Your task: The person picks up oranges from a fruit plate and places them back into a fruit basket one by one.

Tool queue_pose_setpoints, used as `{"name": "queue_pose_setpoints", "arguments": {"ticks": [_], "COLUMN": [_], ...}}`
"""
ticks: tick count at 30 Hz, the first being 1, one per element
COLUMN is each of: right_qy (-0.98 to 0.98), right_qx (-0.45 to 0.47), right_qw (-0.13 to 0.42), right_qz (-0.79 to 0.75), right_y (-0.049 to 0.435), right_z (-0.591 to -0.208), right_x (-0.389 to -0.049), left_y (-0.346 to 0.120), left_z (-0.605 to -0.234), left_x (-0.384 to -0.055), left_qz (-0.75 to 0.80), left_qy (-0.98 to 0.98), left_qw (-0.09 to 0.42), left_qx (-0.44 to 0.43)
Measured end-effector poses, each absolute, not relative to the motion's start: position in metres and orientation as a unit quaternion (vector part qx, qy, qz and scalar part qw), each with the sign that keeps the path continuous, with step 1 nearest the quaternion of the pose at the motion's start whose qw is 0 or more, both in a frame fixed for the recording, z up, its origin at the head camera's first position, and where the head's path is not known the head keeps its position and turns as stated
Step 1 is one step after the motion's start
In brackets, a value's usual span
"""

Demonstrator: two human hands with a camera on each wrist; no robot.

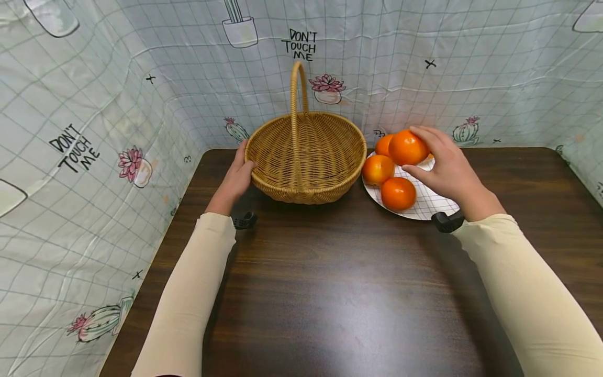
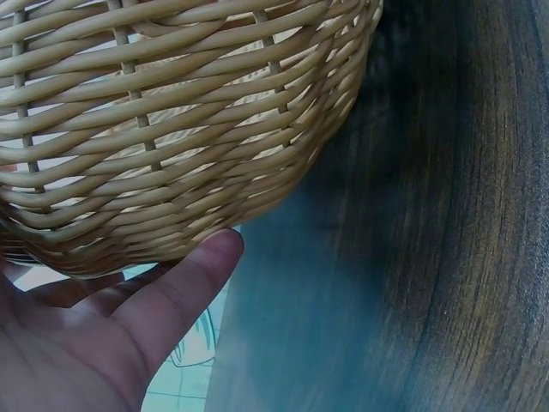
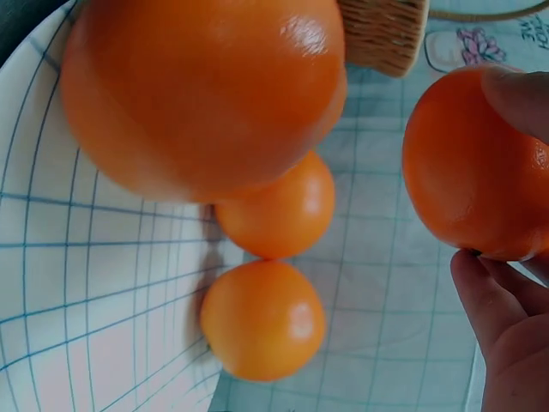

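A wicker basket (image 1: 325, 157) with a tall arched handle stands at the back of the table. On its left side my left hand (image 1: 237, 175) grips the rim. The left wrist view has the thumb (image 2: 184, 287) against the woven wall (image 2: 154, 146), the other fingers partly hidden. My right hand (image 1: 445, 165) holds an orange (image 1: 408, 147) above a white plate (image 1: 428, 201) with a grid pattern. Pinched between thumb and fingers, that orange (image 3: 472, 163) is apart from the others in the right wrist view. More oranges (image 1: 398, 193) lie on the plate, one partly hidden behind the held one.
The plate sits close to the basket's right side. Behind the dark wooden table (image 1: 320, 283) hangs a grid-patterned cloth (image 1: 391, 63) printed with cacti, which also lines the left side. Both wrists wear black bands (image 1: 446, 222).
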State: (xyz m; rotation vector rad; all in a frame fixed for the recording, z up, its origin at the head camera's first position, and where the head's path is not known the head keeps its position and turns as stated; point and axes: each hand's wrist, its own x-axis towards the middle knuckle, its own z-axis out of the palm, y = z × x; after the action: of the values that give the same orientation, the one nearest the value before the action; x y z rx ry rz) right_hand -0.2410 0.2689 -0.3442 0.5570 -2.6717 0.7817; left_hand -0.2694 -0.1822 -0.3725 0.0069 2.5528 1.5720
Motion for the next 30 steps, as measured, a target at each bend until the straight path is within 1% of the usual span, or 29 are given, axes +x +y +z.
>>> {"name": "queue_pose_setpoints", "arguments": {"ticks": [17,30], "right_qy": [-0.923,-0.91], "right_qx": [0.192,0.216], "right_qw": [0.149,0.184], "right_qz": [0.297,0.304], "right_y": [0.244,0.229], "right_z": [-0.333,-0.332], "right_x": [-0.244,-0.251], "left_y": [-0.181,-0.182], "left_z": [-0.372,-0.369], "left_x": [-0.268,-0.271], "left_qz": [0.553,0.563], "left_qy": [0.829,0.82], "left_qw": [0.083,0.104], "left_qx": [-0.004,-0.015]}}
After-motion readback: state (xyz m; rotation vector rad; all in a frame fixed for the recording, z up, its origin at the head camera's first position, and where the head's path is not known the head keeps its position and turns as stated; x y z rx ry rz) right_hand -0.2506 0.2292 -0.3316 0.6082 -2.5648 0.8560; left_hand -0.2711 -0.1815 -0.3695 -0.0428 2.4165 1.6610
